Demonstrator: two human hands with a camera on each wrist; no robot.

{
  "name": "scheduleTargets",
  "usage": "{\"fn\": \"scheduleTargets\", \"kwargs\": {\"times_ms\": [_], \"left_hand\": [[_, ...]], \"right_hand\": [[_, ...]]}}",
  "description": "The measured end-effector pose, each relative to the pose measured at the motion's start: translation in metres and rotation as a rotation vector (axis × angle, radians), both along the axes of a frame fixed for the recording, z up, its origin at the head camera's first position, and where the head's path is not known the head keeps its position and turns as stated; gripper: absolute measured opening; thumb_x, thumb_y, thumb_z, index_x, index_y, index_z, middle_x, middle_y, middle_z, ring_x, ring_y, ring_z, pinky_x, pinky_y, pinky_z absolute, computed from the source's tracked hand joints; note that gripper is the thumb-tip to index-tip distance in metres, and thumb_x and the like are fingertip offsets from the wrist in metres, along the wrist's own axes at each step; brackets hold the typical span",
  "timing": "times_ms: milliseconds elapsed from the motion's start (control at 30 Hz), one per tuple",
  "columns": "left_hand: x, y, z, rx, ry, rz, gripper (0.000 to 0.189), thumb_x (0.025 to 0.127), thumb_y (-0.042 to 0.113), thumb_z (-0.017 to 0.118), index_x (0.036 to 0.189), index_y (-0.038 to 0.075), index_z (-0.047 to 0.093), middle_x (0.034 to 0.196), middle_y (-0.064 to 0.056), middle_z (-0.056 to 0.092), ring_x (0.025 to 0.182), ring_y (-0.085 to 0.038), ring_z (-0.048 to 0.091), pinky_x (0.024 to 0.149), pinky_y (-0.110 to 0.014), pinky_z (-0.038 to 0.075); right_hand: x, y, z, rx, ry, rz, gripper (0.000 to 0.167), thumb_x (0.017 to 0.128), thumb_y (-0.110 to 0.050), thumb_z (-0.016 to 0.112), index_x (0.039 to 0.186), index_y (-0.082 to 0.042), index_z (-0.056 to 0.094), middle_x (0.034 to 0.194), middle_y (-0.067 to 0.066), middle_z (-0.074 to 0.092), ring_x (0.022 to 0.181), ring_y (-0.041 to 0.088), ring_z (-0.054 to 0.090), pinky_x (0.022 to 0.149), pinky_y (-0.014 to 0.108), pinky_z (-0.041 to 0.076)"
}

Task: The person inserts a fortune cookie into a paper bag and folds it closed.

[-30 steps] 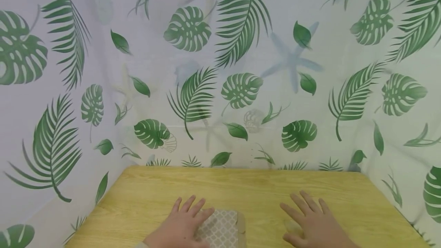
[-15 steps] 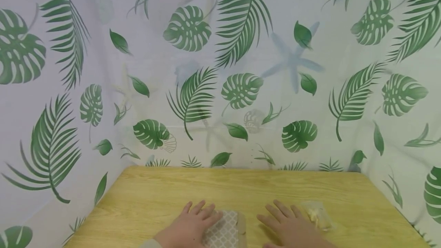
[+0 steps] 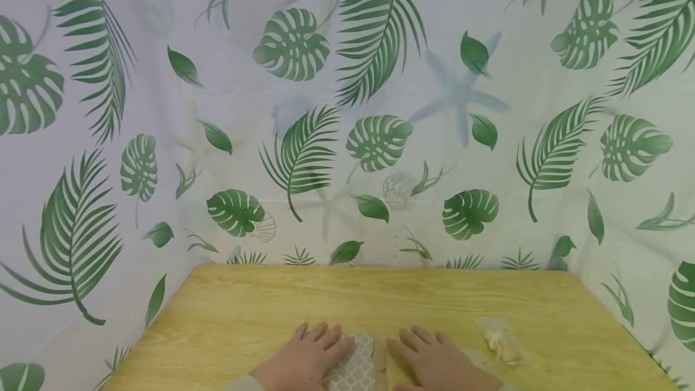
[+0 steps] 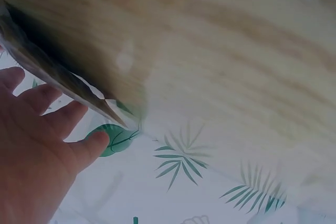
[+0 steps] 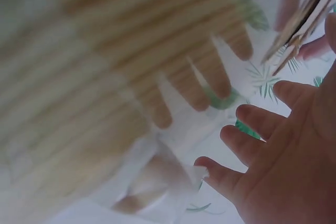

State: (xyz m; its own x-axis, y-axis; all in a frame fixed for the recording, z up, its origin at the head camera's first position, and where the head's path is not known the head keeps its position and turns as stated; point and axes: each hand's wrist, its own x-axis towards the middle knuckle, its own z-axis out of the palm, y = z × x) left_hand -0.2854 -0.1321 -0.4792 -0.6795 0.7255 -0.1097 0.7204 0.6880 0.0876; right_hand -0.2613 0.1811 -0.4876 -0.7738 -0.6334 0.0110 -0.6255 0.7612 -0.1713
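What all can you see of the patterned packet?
The packet looks like paper or card, grey-beige with a pale lattice print and a plain tan strip down its right side. It lies on the table, its near end out of the head view. The left hand covers its left part, apparently touching it; the right hand is near its right edge, contact unclear.

No legible text, labels, brands, numbers or signs in head, left wrist or right wrist views.

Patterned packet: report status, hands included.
Left hand over left part of patterned packet. Right hand above table, just right of packet. Clear bag right of hands, not between them.
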Motion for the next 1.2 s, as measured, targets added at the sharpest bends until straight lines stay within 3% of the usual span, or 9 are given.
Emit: {"fn": "scheduleTargets", "kwargs": {"times_ms": [233,467,767,1067,1200], "left_hand": [[-0.002,0.002,-0.001,0.009,-0.057,0.01,0.091,0.089,0.078,0.05,0.162,0.03,0.024,0.164,-0.007,0.029,0.147,-0.033,0.03,0.112,-0.065,0.028],[-0.005,0.004,-0.002,0.021,-0.049,0.001,0.095,0.087,0.08,0.051,0.162,0.028,0.025,0.162,-0.007,0.032,0.145,-0.031,0.035,0.11,-0.064,0.031],[-0.003,0.004,-0.001,0.045,-0.053,0.027,0.101,0.081,0.084,0.054,0.161,0.026,0.029,0.16,-0.007,0.036,0.143,-0.031,0.038,0.106,-0.064,0.036],[-0.003,0.002,-0.002,0.117,-0.076,0.069,0.103,0.078,0.084,0.06,0.159,0.026,0.034,0.153,-0.004,0.045,0.137,-0.029,0.044,0.105,-0.049,0.045],[-0.001,0.002,-0.002,0.104,-0.074,0.066,0.102,0.078,0.084,0.059,0.158,0.025,0.035,0.153,-0.003,0.044,0.137,-0.029,0.043,0.105,-0.054,0.043]], "right_hand": [[-0.006,-0.011,-0.003,0.069,-0.02,0.013,0.079,0.099,-0.072,0.031,0.157,-0.02,0.04,0.154,0.016,0.044,0.138,0.043,0.043,0.098,0.069,0.041],[-0.01,-0.019,-0.004,0.106,-0.02,-0.018,0.085,0.095,-0.078,0.032,0.156,-0.019,0.042,0.153,0.018,0.043,0.138,0.042,0.042,0.098,0.068,0.042],[-0.006,-0.022,0.0,0.105,-0.002,-0.006,0.082,0.095,-0.077,0.032,0.155,-0.023,0.043,0.152,0.019,0.045,0.137,0.042,0.044,0.096,0.067,0.044],[-0.003,-0.027,0.001,0.166,0.007,-0.032,0.083,0.094,-0.081,0.028,0.156,-0.029,0.041,0.152,0.016,0.045,0.135,0.038,0.046,0.095,0.063,0.047],[-0.005,-0.026,-0.003,0.165,-0.004,-0.049,0.083,0.092,-0.083,0.027,0.156,-0.031,0.042,0.152,0.015,0.046,0.135,0.038,0.046,0.094,0.064,0.047]]}}
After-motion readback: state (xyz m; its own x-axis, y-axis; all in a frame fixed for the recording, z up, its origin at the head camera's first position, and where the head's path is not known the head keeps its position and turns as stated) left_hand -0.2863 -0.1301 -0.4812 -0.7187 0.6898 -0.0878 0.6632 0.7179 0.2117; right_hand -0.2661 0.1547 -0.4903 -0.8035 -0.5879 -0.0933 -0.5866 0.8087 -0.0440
